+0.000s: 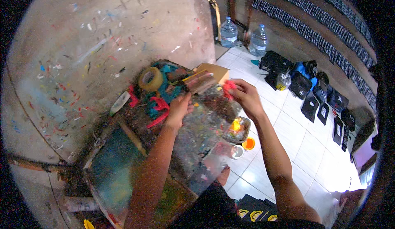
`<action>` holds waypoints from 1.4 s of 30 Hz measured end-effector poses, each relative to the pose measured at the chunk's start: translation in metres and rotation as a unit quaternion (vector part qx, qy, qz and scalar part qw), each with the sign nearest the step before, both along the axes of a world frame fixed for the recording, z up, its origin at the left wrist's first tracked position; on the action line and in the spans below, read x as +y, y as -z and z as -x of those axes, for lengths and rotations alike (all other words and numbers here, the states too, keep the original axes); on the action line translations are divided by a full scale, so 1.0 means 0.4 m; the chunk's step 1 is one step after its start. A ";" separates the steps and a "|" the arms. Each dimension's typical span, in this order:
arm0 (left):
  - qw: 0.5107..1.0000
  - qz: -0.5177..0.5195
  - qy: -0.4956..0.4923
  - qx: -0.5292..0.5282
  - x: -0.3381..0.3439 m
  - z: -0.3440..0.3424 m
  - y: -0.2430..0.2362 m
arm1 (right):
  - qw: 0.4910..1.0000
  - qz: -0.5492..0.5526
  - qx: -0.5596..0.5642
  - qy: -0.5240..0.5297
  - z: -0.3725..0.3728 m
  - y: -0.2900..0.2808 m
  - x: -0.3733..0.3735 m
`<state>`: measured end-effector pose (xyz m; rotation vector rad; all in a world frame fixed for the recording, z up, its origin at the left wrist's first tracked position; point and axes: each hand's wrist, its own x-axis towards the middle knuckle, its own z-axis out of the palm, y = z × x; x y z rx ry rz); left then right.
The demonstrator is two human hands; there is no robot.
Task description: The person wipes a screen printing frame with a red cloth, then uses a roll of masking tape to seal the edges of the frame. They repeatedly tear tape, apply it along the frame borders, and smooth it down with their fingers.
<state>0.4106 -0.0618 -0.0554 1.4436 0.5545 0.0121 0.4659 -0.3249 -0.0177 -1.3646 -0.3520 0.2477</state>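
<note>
My left hand is over the paint-stained table, its fingers closed at the lower end of a short, flat, paint-smeared squeegee. The fingertips are partly hidden. To the right, my right hand pinches a crumpled red rag near the squeegee's other end. Left of my left hand lie a red cloth and teal cloths. A wide roll of tape rests beside them. Behind the squeegee sits a brown cardboard box.
A framed screen leans at the lower left. At the table's right edge are a clear tub, an orange cup and a white cup. Water bottles and dark printed pieces line the tiled floor.
</note>
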 end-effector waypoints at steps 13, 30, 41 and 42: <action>0.979 0.121 -0.166 0.014 0.042 -0.227 0.171 | 0.947 0.024 0.208 0.242 0.353 0.290 -0.614; 0.949 -0.285 0.122 -0.061 -0.385 -0.246 0.159 | 0.981 -0.028 0.117 0.155 0.015 0.294 -0.458; 0.887 -0.435 0.015 -0.152 -0.403 -0.267 0.212 | 0.920 0.275 -0.252 0.118 -0.266 0.276 -0.188; 0.885 -0.441 0.004 -0.146 -0.400 -0.266 0.212 | 0.906 0.305 -0.271 0.108 -0.264 0.280 -0.174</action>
